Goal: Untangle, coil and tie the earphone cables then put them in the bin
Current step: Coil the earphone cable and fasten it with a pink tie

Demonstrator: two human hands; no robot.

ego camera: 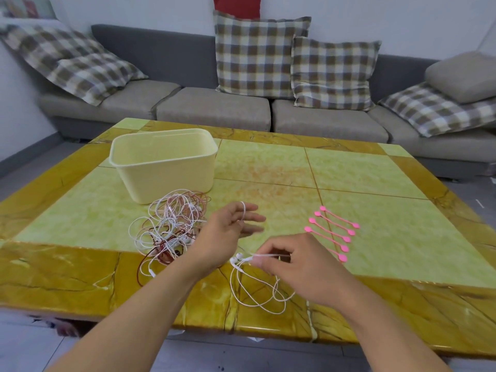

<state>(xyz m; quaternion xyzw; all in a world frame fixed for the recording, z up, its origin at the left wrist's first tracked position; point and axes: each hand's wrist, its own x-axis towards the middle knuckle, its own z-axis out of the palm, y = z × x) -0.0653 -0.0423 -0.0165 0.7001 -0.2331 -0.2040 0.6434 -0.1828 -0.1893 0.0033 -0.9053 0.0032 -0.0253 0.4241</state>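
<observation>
A white earphone cable (256, 288) is lying looped on the table's (362, 167) near edge, its earbud end pinched by the right hand (292, 267). The left hand (230, 229) is spreading straight fingers, cable looped over one fingertip. The tangled pile (169, 226) is partly hiding behind that wrist, beside the bin (163, 163); pink ties (332, 232) are lying right.

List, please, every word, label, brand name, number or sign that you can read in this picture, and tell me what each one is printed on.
None: no readable text shows anywhere.
The bin is plain, with no label in view.
The pink ties and the white earphone cable carry no legible marking.
The framed things at the top left are too blurred to read.
</observation>
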